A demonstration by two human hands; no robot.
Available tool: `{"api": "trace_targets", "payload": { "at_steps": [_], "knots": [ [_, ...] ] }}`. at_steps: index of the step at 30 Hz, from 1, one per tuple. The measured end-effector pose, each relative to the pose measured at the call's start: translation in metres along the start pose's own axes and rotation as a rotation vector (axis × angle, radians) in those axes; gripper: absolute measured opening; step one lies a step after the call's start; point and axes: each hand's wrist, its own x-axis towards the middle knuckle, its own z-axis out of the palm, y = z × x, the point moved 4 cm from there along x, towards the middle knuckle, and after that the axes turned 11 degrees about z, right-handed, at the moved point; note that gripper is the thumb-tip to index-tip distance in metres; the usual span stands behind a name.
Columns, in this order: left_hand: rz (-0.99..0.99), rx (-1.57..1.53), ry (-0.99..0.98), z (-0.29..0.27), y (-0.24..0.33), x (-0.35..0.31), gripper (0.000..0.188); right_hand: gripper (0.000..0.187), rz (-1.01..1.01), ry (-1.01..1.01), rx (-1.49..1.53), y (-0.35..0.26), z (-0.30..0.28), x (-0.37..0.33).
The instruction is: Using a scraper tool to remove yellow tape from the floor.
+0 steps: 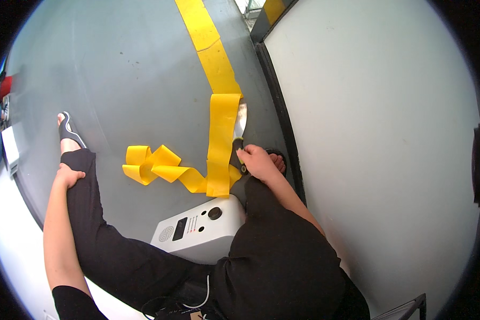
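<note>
- My view comes from my own head: a wide fisheye, the left one of two worn side by side, looking steeply down at the grey floor point(117, 80).
- It stands upright and unmirrored, so my left hand point(69, 175) falls on its left side and my right hand point(258, 161) just right of the middle.
- My dark clothes point(282, 234) loom nearest, along the lower edge; the yellow tape point(222, 133) lies farther off.
- Toward the rim, the pale panel's point(378, 133) edge bends.
</note>
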Motion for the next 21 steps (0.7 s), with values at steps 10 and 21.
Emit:
{"api": "trace_targets", "payload": {
  "at_steps": [10, 21],
  "knots": [
    [-0.021, -0.008, 0.004, -0.002, 0.003, -0.005, 0.112, 0.036, -0.009, 0.025, 0.119, 0.001, -0.001, 0.007],
    [0.001, -0.010, 0.007, -0.002, 0.003, -0.006, 0.109, 0.034, 0.035, 0.048, 0.184, -0.015, 0.000, 0.000]
  ]
}}
